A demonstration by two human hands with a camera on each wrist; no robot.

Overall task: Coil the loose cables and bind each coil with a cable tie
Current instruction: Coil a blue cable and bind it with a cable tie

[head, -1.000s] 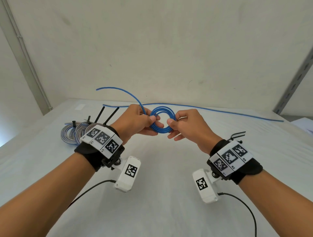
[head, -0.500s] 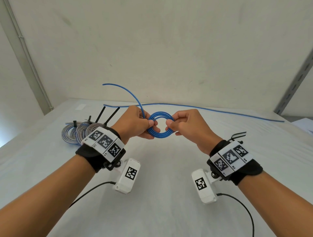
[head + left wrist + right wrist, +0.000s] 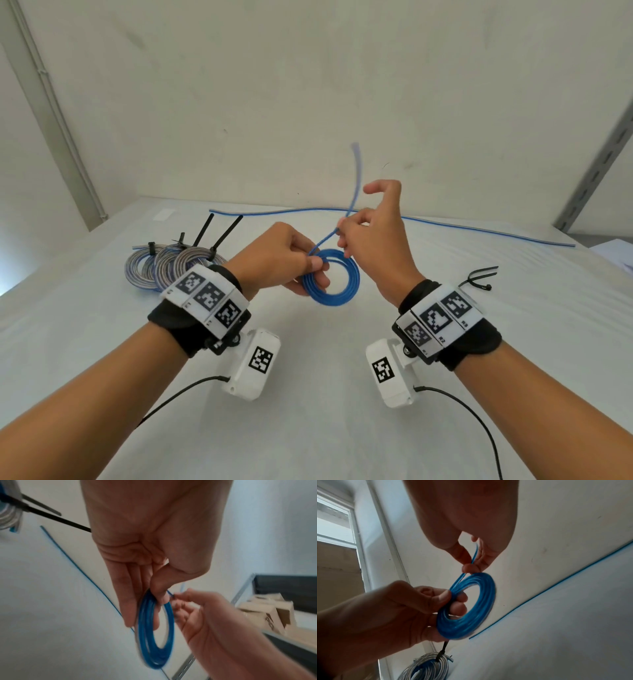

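A small blue cable coil (image 3: 334, 281) hangs above the white table, pinched at its left side by my left hand (image 3: 291, 262) between thumb and fingers. The left wrist view shows the coil (image 3: 154, 632) edge-on under the thumb. My right hand (image 3: 368, 236) pinches the cable's loose tail (image 3: 354, 178) just above the coil, index finger lifted; the tail stands upward, blurred. In the right wrist view the tail (image 3: 473, 558) runs between thumb and fingers down into the coil (image 3: 467, 609).
Three grey-blue coils (image 3: 171, 269) bound with black cable ties lie at the left. A long loose blue cable (image 3: 479, 231) stretches along the table's far side. Spare black ties (image 3: 479, 279) lie by my right wrist. A metal rack upright (image 3: 596, 164) stands at right.
My right hand let go of the coil's right side and now pinches the loose tail. The tail swung from the left over to upright on the right. The coil dropped slightly.
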